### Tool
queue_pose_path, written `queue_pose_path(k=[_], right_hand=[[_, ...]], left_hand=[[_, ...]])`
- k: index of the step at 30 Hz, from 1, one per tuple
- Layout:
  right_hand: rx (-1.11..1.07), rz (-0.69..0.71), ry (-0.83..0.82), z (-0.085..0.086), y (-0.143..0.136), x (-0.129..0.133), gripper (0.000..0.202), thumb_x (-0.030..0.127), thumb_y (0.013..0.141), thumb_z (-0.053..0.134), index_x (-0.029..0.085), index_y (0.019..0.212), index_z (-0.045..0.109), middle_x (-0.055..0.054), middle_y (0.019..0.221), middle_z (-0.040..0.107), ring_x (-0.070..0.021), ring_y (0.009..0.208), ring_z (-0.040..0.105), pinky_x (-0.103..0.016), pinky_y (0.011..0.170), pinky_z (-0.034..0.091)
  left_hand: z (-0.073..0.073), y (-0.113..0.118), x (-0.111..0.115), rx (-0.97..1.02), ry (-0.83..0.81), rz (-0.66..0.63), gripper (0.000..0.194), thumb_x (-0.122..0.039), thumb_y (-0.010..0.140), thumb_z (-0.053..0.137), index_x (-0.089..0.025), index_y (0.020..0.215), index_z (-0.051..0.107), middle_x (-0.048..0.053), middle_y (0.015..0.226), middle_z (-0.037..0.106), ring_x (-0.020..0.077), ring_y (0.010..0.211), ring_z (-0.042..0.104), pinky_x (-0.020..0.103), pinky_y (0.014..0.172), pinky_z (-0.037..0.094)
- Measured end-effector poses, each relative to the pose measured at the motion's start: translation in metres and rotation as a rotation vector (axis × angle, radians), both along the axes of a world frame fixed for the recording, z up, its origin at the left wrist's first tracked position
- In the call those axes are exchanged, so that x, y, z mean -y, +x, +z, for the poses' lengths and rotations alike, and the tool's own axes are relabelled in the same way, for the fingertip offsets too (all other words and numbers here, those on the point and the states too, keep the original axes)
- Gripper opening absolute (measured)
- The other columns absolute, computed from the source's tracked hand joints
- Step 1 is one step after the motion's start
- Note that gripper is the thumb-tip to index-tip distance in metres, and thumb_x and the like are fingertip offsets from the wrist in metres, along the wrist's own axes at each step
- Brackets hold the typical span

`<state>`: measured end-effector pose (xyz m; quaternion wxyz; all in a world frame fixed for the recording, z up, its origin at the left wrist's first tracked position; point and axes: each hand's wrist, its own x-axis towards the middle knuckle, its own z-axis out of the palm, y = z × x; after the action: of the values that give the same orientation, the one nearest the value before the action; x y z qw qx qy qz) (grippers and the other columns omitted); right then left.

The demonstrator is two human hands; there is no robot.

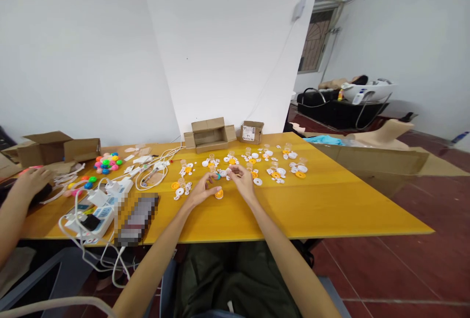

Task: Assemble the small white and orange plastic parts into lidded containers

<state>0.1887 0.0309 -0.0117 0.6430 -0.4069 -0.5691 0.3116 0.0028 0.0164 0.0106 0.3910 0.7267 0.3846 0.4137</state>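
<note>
Near the middle of the yellow table point(312, 210), my left hand point(206, 187) has its fingers curled beside a small teal piece point(218, 176), which seems pinched at the fingertips. My right hand point(240, 179) is closed on a small white piece point(228, 173), just right of the teal one. Between and below the hands stands an orange and white round part point(219, 194). Around them lie several sets of orange rings point(300, 175), white discs point(257, 181), clear cups point(273, 165) and small white cut-out pieces point(280, 180).
An open cardboard box point(210, 138) and a smaller box point(251, 132) stand at the back. To the left are colored balls point(106, 162), a power strip point(105, 215) with cables, and a phone point(137, 220). Another person's hand point(35, 181) is at far left.
</note>
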Motion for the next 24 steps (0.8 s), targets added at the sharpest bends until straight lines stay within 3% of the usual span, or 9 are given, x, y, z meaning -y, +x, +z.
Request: queue_pose_path(k=[3,7,14,24], right_hand=[[-0.003,0.015,-0.009,-0.001,0.005,-0.003,0.020,0.042,0.080,0.066,0.022,0.082,0.067,-0.004,0.080,0.072,-0.0207,0.074,0.068,-0.032,0.066,0.057],[0.050,0.070,-0.007,0.003,0.003,0.003,0.018,0.039,0.079,0.066,0.022,0.080,0.067,-0.004,0.081,0.073,-0.0200,0.074,0.068,-0.032,0.067,0.057],[0.244,0.167,0.055,0.009,-0.006,0.014,0.007,0.025,0.076,0.061,0.022,0.076,0.067,0.000,0.072,0.070,-0.0170,0.067,0.064,-0.028,0.064,0.052],[0.397,0.188,0.085,0.003,-0.008,0.014,0.008,0.018,0.080,0.063,0.021,0.079,0.070,-0.002,0.079,0.072,-0.0166,0.070,0.064,-0.028,0.067,0.051]], left_hand=[[-0.005,-0.003,0.003,-0.066,-0.013,-0.076,0.045,-0.032,0.064,0.086,-0.021,0.103,0.067,0.004,0.104,0.068,0.0211,0.094,0.060,0.032,0.087,0.049],[-0.007,-0.002,0.005,-0.067,-0.010,-0.135,0.036,-0.027,0.067,0.082,-0.019,0.098,0.066,0.003,0.091,0.066,0.0186,0.085,0.059,0.031,0.083,0.050],[-0.002,0.006,0.004,-0.045,0.054,-0.099,0.019,-0.022,0.073,0.073,-0.019,0.090,0.065,-0.001,0.077,0.063,0.0147,0.071,0.058,0.029,0.073,0.051],[0.000,0.008,0.003,-0.013,0.059,-0.066,0.022,-0.022,0.071,0.076,-0.019,0.091,0.069,0.001,0.078,0.067,0.0150,0.068,0.057,0.028,0.069,0.051]])
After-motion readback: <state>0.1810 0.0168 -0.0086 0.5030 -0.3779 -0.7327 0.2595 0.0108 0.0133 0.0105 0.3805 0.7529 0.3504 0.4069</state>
